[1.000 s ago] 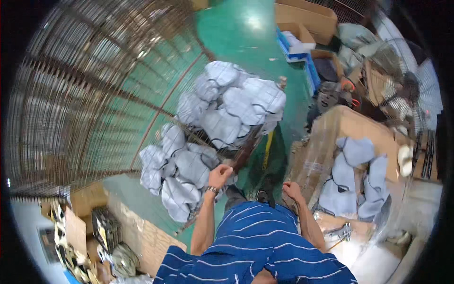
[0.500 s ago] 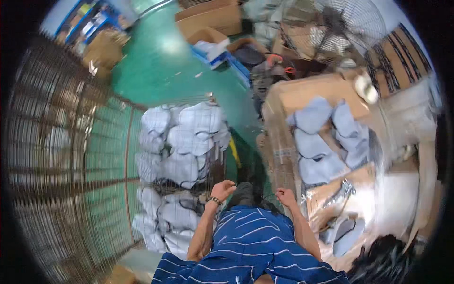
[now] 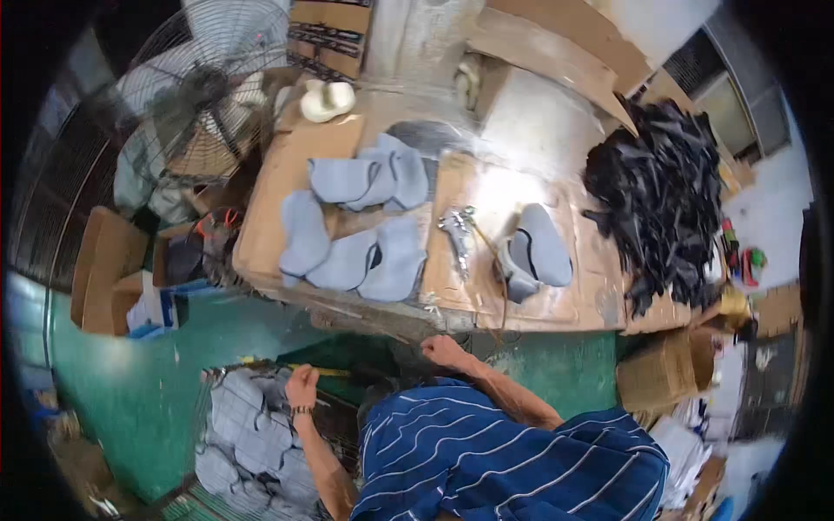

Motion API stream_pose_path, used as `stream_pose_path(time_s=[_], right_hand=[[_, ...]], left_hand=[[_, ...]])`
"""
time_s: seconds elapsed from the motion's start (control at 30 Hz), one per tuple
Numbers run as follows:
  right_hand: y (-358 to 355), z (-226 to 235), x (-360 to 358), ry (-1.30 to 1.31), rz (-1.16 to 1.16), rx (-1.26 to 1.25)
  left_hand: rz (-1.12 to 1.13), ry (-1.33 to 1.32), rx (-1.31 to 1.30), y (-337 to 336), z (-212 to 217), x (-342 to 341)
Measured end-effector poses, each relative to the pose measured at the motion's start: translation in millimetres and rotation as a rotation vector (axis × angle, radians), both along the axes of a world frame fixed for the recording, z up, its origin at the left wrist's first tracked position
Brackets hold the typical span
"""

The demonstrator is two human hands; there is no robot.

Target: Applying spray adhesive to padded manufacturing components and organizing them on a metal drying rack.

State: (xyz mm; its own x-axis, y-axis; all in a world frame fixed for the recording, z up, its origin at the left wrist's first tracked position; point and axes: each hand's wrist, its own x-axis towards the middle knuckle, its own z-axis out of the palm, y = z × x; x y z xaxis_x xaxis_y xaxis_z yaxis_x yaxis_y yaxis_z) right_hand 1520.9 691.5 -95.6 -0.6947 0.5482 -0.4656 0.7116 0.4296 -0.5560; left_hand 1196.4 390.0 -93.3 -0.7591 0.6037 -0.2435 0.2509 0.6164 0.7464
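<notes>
My left hand (image 3: 302, 385) is loosely curled beside a wire cage full of grey curved pads (image 3: 234, 408), with a beaded band at the wrist. Nothing shows between its fingers. My right hand (image 3: 445, 351) is closed just off the near edge of a cardboard-covered worktable (image 3: 347, 295), and nothing visible sticks out of it. On the table lie several grey padded pieces (image 3: 343, 259) with dark-edged openings. To their right are a metal spray gun (image 3: 458, 243) with a thin hose and another grey piece (image 3: 547, 247).
A black heap of strips (image 3: 660, 200) covers the table's right end. A cream moulded piece (image 3: 327, 102) sits at the back left, near a large caged fan (image 3: 204, 82). Open cartons stand on the green floor, one (image 3: 109, 273) at left and another (image 3: 665, 373) at right.
My view has swung right, so the worktable now lies ahead and the cage sits at lower left. Both hands remain curled; the right is now nearer the table edge.
</notes>
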Motion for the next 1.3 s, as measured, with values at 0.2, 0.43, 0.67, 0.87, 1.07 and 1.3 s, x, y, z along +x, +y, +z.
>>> stream_pose_path(time_s=[0.2, 0.43, 0.67, 0.87, 1.07, 1.3], right_hand=[[38, 4, 28, 0.144, -0.249, 0.085], [171, 12, -1, 0.205, -0.390, 0.612], [299, -12, -31, -0.069, -0.001, 0.687], [340, -49, -38, 0.029, 0.126, 0.561], [363, -17, -20, -0.097, -0.110, 0.466], [342, 50, 9, 0.181, -0.297, 0.150]], left_hand=[[-0.177, 0.039, -0.188, -4, -41, 41], [-0.015, -0.006, -0.292, -48, -35, 135], [0.233, -0.145, -0.335, -36, 6, 220], [0.644, -0.313, -0.393, -63, 5, 314], [0.876, -0.346, -0.381, -78, -14, 373], [0.802, -0.370, -0.453, -61, -18, 362]])
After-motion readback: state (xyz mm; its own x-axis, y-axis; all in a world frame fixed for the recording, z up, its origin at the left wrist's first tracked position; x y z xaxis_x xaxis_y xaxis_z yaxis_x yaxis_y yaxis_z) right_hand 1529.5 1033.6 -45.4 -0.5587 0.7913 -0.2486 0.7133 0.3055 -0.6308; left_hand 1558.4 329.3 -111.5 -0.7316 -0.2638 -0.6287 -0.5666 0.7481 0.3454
